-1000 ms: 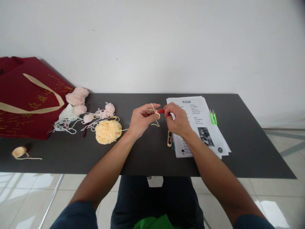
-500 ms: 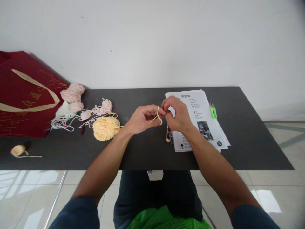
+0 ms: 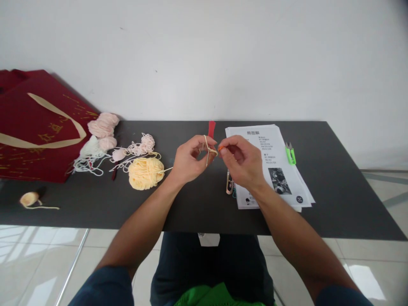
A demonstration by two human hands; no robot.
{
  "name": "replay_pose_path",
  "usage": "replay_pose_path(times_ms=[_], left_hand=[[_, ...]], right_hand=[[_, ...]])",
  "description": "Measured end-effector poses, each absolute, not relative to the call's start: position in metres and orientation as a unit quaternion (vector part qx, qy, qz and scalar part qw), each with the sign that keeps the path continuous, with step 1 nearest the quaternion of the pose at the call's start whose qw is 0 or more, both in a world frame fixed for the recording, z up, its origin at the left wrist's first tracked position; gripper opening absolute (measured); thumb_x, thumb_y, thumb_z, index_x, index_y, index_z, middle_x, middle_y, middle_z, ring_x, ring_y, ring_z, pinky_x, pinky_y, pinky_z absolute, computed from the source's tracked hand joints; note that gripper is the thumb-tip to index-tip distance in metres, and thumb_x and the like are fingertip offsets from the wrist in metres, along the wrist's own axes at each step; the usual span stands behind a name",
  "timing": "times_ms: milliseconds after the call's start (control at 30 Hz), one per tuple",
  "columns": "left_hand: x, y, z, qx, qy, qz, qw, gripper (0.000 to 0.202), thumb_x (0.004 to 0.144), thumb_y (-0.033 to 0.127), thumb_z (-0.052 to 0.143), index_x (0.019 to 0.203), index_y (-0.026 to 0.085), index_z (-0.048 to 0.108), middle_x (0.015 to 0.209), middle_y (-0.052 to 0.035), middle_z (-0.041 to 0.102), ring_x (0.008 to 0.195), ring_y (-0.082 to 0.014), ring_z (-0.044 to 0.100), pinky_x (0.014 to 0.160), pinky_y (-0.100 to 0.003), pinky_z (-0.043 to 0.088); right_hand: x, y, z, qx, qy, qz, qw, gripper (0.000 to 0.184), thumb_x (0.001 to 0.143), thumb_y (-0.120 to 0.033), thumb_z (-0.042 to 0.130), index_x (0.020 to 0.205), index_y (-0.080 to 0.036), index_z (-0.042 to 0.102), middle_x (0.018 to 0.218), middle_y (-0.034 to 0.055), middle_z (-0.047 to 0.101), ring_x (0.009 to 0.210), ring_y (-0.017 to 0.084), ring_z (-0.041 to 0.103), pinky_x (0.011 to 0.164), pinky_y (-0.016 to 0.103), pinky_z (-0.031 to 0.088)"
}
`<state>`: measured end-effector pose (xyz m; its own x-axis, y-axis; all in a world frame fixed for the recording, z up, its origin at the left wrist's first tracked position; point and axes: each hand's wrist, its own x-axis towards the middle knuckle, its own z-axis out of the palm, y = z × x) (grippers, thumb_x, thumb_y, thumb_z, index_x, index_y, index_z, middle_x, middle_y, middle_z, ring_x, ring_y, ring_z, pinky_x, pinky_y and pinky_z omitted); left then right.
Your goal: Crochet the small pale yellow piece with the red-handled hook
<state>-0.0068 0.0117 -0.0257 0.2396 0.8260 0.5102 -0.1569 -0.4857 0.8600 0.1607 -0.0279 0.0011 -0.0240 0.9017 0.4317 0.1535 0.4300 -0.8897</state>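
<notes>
My left hand (image 3: 189,160) is closed, pinching a loop of pale yellow yarn (image 3: 208,148) over the dark table (image 3: 197,208). A thin hook shaft crosses its fingertips, and the hook's red handle (image 3: 211,127) sticks up behind them. A strand runs from this hand to the yellow yarn ball (image 3: 145,172) on the left. My right hand (image 3: 242,163) is closed in a pinch right beside the left fingertips. A tiny orange-red bit (image 3: 220,148) shows at its fingertips; I cannot make out what it is.
Printed sheets (image 3: 274,170) lie to the right, with green snips (image 3: 290,154) at their edge. A small clip (image 3: 228,183) lies under my right hand. Pink yarn pieces (image 3: 102,127) and a tangle (image 3: 140,148) sit left, by a red bag (image 3: 35,127). A small yellow piece (image 3: 29,198) lies far left.
The red handle, level between my hands a second ago, now points up behind my left fingers. Both hands stay close together over the same spot. The view shifted slightly.
</notes>
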Motion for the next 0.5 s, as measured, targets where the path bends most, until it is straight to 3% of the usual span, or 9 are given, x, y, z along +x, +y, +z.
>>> replay_pose_path(times_ms=[500], left_hand=[[-0.0041,0.0087,-0.0232,0.637,0.308,0.612,0.353,0.018,0.08,0.024,0.085,0.094,0.022,0.073,0.087,-0.0014,0.076,0.078,-0.0123,0.072,0.074,-0.024,0.058]], right_hand=[[0.1502,-0.0331,0.0078,-0.466,-0.579,0.391,0.543,0.01,0.095,-0.032,0.067,0.097,-0.023,0.065,0.081,-0.0007,0.068,0.068,0.012,0.064,0.061,0.026,0.052]])
